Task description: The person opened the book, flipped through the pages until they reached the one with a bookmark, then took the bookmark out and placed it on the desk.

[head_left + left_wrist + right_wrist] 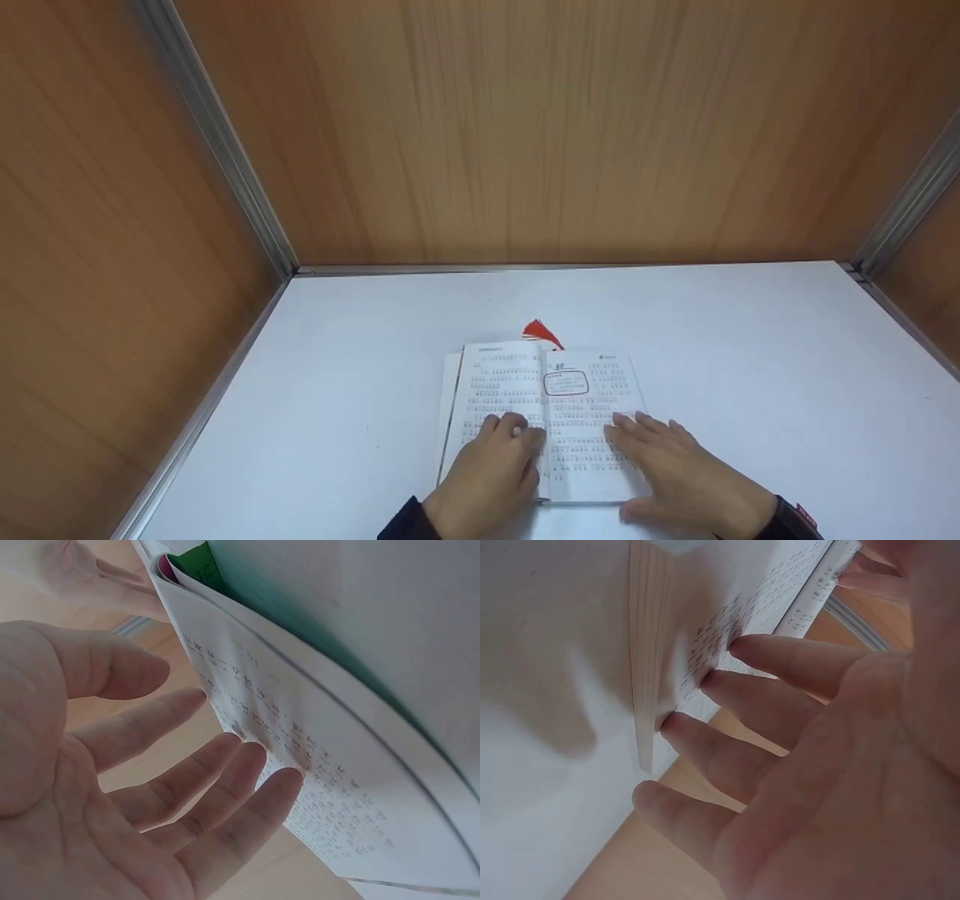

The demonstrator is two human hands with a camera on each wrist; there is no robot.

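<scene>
Nearest the viewer, two dark sleeves (409, 525) come in from the bottom edge, and both of the person's hands rest on an open book (541, 420) lying flat on a white table (750, 360).

The left hand (491, 469) lies palm down on the book's left page, just left of the centre fold, with its fingers straight and held loosely together; the fingertips (289, 780) touch the printed paper, and nothing is pinched. The right hand (675, 469) lies palm down on the book's right page and over its lower right corner, fingers spread a little and straight, their tips (712, 680) pressing on the text near the stacked page edges (643, 667). Its thumb sits just off the book's near edge, on the table.

The book sits near the front of the table, roughly central. Both pages carry rows of small print, and the right page has a rounded outlined box (565, 383) near its top.

Just beyond the book's far edge, at the fold, a red tassel (540, 331) sticks out onto the table.

Farther back, wood-grain panels (525, 127) with metal edging (225, 150) wall in the table behind the book and to either side.
</scene>
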